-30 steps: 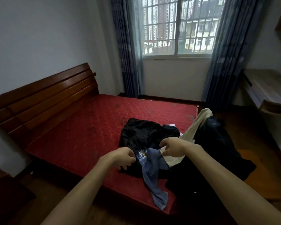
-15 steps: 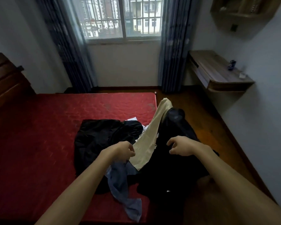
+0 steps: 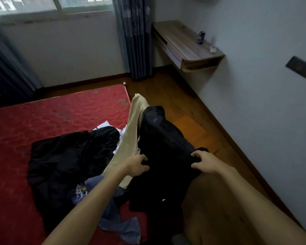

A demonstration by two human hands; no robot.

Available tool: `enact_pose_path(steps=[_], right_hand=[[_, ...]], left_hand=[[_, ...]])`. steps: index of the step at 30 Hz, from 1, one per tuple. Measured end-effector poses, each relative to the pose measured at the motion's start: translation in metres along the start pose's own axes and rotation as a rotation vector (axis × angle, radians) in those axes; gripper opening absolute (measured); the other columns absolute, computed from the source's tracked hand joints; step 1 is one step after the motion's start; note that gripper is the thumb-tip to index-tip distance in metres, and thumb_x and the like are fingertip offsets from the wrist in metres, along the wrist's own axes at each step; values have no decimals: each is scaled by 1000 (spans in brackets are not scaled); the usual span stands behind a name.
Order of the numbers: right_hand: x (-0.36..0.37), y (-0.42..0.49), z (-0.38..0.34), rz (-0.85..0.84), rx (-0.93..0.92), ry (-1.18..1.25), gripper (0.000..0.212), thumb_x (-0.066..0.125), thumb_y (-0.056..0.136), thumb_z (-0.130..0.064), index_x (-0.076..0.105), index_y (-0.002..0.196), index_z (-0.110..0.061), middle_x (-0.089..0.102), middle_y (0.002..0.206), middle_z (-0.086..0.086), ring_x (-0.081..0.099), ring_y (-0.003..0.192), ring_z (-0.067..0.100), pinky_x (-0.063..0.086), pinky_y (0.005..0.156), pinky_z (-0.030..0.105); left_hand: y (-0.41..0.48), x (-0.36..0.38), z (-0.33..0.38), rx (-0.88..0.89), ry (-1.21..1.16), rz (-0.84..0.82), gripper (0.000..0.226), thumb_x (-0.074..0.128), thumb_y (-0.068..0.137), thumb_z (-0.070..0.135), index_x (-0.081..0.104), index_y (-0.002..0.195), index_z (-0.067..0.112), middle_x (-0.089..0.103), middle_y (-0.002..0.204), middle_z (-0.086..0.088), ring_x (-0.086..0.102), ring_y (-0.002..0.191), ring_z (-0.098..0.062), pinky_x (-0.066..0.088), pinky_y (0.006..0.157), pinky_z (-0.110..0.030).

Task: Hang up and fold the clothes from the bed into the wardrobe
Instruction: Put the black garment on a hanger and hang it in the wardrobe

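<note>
Both forearms reach forward from the bottom of the frame, bare, over the corner of the bed (image 3: 42,124). The left hand (image 3: 137,166) is palm down, fingers curled and closed on the near-left edge of a black garment (image 3: 162,138). The right hand (image 3: 204,163) is likewise palm down, fingers bent and pinching the same garment at its near-right edge. The two hands are apart, with a span of the black cloth between them.

The black garment lies at the bed's right edge, partly hanging over it toward the wooden floor (image 3: 184,96); its far end points away from the hands. Just left of it, touching it, a beige garment (image 3: 131,137) runs lengthwise, passing under the left hand's wrist. Further left on the red mattress lies a second black garment (image 3: 69,156), spread and crumpled. Under the left forearm, at the bed's near edge, lies a blue-grey garment (image 3: 120,227) with a small printed patch; the print cannot be read. White paper or cloth (image 3: 103,125) shows beyond the second black garment.

Right of the bed, a wall-mounted wooden shelf (image 3: 184,45) carries a small dark can (image 3: 201,38) and a small white object (image 3: 212,48); the can's label is not legible.
</note>
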State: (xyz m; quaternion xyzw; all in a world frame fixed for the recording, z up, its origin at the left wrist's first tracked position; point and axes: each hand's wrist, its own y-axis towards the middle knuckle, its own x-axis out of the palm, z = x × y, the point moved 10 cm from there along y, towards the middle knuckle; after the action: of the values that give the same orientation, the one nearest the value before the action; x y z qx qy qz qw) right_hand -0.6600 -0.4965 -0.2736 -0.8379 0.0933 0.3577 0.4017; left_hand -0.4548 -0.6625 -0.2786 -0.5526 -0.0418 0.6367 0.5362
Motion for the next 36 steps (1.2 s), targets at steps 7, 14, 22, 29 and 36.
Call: enact_pose_path(steps=[7,14,22,29,36], right_hand=[[-2,33,86,32,233,609,101,64,86,-58,10,157,-12,22,162,8,29,146,29,35,108,37],[31,83,120,-73,305,955,128,68,61,-82,21,156,-10,34,158,6,40,140,26,37,114,44],[21,80,57,-167,46,814,16,63,94,-25,74,105,-21,76,100,-6,70,100,16,56,91,38],[-64,39,-13,-36,-291,920,16,63,94,-13,71,108,-13,76,103,1,71,99,17,58,89,35],[-99,5,-93,-183,-591,992,35,61,94,-3,59,129,-10,71,120,6,66,114,19,54,97,32]], left_hand=[[46,17,57,100,168,234,88,51,96,48,-8,158,27,-1,164,-19,12,150,-37,20,121,-45],[74,73,127,228,400,16,85,43,98,56,-14,156,31,-33,160,-7,-17,150,-35,12,121,-50],[77,77,145,106,110,-19,109,50,87,70,-19,155,21,-35,158,-12,2,151,-38,18,122,-47],[54,18,158,-31,-186,466,67,56,78,72,55,120,20,63,109,0,63,97,-18,54,84,-36],[10,-65,136,29,-487,768,17,53,92,14,68,88,7,71,81,-9,65,72,-23,46,62,-31]])
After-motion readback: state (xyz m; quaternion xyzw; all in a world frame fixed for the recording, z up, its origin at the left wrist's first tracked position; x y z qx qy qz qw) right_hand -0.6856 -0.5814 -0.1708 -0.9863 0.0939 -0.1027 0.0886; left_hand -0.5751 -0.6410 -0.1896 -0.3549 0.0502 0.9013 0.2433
